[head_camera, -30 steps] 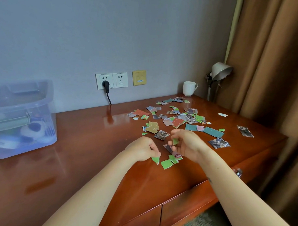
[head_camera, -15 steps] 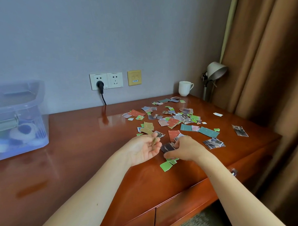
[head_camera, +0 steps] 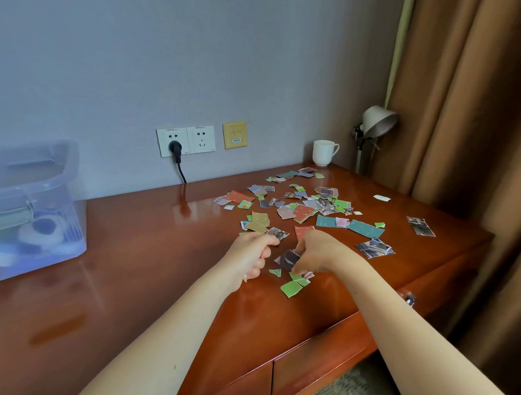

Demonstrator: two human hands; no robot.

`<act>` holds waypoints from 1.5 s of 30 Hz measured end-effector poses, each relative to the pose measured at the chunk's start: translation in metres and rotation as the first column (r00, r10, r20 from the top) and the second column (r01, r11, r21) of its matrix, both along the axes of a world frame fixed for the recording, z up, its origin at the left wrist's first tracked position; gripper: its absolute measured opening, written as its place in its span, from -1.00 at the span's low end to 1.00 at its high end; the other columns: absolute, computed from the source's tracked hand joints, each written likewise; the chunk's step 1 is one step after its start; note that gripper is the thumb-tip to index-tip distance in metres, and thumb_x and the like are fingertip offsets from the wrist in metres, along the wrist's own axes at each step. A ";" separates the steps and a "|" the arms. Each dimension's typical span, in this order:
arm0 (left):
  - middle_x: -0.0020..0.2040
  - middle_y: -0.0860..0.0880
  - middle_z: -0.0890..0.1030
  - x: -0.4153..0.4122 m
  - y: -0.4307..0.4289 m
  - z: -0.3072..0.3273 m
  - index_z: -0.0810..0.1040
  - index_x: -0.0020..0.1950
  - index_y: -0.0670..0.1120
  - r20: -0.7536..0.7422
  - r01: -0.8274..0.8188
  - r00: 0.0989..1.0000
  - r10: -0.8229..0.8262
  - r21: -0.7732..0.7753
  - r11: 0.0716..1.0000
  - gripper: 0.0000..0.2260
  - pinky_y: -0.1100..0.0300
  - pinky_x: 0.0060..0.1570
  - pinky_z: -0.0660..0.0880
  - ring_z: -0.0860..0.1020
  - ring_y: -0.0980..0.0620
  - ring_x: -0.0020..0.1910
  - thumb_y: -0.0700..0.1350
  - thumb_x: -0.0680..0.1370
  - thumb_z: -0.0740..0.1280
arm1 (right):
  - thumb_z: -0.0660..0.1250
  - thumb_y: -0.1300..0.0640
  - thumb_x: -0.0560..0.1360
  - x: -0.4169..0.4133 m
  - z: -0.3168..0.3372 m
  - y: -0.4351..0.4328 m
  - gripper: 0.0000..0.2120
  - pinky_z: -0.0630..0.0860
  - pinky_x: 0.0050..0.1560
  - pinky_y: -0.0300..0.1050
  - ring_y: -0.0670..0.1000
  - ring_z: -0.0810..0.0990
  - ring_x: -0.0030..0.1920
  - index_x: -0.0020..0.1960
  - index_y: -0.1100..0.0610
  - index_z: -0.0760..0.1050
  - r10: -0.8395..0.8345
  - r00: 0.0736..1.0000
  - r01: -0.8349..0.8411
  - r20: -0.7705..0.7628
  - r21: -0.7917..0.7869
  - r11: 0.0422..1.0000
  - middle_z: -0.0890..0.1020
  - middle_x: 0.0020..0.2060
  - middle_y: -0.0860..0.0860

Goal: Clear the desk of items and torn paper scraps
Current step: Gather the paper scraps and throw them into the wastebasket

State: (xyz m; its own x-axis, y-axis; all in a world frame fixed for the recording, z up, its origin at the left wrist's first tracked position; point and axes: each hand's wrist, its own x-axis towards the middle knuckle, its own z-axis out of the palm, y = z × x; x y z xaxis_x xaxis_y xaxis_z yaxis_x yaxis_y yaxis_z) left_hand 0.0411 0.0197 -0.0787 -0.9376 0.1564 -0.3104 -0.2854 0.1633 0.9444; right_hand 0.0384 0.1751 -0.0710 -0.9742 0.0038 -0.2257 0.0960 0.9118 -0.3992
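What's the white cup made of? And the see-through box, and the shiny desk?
The white cup looks like glazed ceramic: smooth and opaque, with a thick handle. The box seems to be plastic: its bluish walls are see-through. The desk looks like varnished wood: reddish-brown and glossy, mirroring the plug.

Both your bare forearms reach forward and angle in toward each other. Your left hand (head_camera: pixel 253 256) is balled, thumb side up, fingers curled into the palm, and a paper sliver (head_camera: pixel 245 277) pokes out beneath the fist. Your right hand (head_camera: pixel 318 250) sits just right of that fist, not touching it. Its wrist is bent, and thumb and fingertips pinch a dark scrap (head_camera: pixel 289 259) on the side facing the fist.
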 end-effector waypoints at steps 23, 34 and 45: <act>0.01 0.01 0.63 -0.001 -0.002 -0.011 0.60 -0.11 0.03 -0.225 0.133 0.900 -0.372 -0.672 0.729 -0.96 0.17 -0.04 0.58 0.59 0.05 -0.05 -0.03 0.51 0.42 | 0.50 0.17 0.39 0.002 0.004 0.005 -0.66 0.48 -0.23 -0.31 0.00 0.51 0.03 0.13 0.14 0.51 -0.015 1.000 0.016 0.019 -0.066 0.998 0.52 -0.02 0.03; -0.10 -0.12 0.54 -0.002 -0.002 -0.004 0.51 0.15 -0.11 0.022 0.085 0.996 -0.087 0.075 0.993 -0.83 0.36 -0.57 0.30 0.33 0.13 -0.48 -0.21 0.56 0.35 | 0.35 0.08 0.53 0.005 -0.003 0.012 -0.77 0.37 -0.34 -0.30 -0.08 0.49 -0.27 0.13 0.17 0.55 -0.052 0.998 0.045 -0.020 -0.235 0.971 0.53 -0.24 -0.01; -0.37 -0.03 0.41 -0.002 0.004 -0.003 0.50 -0.07 -0.12 0.360 -0.136 0.907 -0.216 0.739 0.659 -0.77 0.30 -0.56 0.19 0.29 0.10 -0.51 -0.24 0.56 0.05 | 0.22 0.20 0.60 0.011 -0.015 0.016 -0.82 0.39 -0.52 -0.31 -0.06 0.45 -0.38 0.19 0.18 0.42 -0.204 0.927 0.323 0.316 -0.946 -0.002 0.48 -0.26 0.09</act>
State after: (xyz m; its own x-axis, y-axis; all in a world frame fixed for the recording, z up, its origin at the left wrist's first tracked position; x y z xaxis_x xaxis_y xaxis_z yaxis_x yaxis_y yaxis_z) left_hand 0.0395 0.0235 -0.0814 -0.7488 0.5295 -0.3986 -0.6566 -0.5106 0.5552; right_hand 0.0494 0.1915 -0.0859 -0.9450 -0.0226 -0.3262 0.3061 -0.4122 -0.8582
